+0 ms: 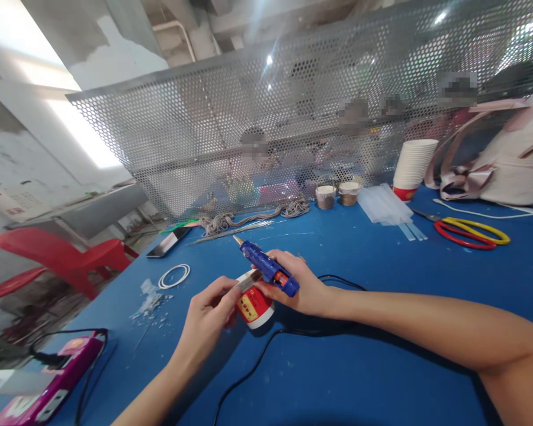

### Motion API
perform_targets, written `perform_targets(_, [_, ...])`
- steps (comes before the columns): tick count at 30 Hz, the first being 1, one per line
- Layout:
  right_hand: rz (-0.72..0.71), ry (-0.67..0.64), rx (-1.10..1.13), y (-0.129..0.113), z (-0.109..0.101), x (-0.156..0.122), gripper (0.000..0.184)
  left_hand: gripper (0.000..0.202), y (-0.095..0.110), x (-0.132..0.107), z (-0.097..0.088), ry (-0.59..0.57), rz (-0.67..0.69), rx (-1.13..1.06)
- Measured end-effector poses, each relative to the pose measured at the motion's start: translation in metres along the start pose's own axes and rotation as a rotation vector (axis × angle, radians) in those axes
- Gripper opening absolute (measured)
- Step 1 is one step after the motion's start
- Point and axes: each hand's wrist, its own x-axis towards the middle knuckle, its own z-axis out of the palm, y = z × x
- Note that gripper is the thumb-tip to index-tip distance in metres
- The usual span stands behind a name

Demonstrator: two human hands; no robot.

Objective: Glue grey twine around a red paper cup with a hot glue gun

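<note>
Blue worktop (382, 384) before a perforated metal screen (177, 130), with a purple power strip (53, 390) at the near left, a white ring (160, 281) farther up, and a stack of paper cups (414, 165) near scissors (442, 226) at the far right. Over the middle, a red-and-white cup (255, 307) with a grey band (249, 283) near its upper end, pinched between thumb and fingers of the left hand (206, 310). Right hand (306, 287) wrapped around a blue glue gun (266, 265), nozzle up and leftward, thumb against the cup.
</note>
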Motion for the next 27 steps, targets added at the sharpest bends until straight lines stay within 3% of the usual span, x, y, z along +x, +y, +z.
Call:
perform_targets(11, [-0.005,-0.053,-0.015,0.006,0.000,0.000,0.014,0.023,-0.002,0.005,-0.003,0.010,0.074,0.051])
perform_targets(17, [-0.080,-0.031,-0.090,0.012,0.006,-0.001,0.021,0.028,-0.003,0.003,-0.004,-0.014,0.257,0.356])
perform_targets(22, [-0.116,0.001,-0.082,0.012,0.009,-0.001,0.021,0.023,0.001,0.000,-0.002,0.049,0.361,0.477])
perform_targets(27, [-0.117,0.008,-0.077,0.009,0.012,-0.002,0.019,0.014,-0.002,0.001,0.003,0.079,0.326,0.468])
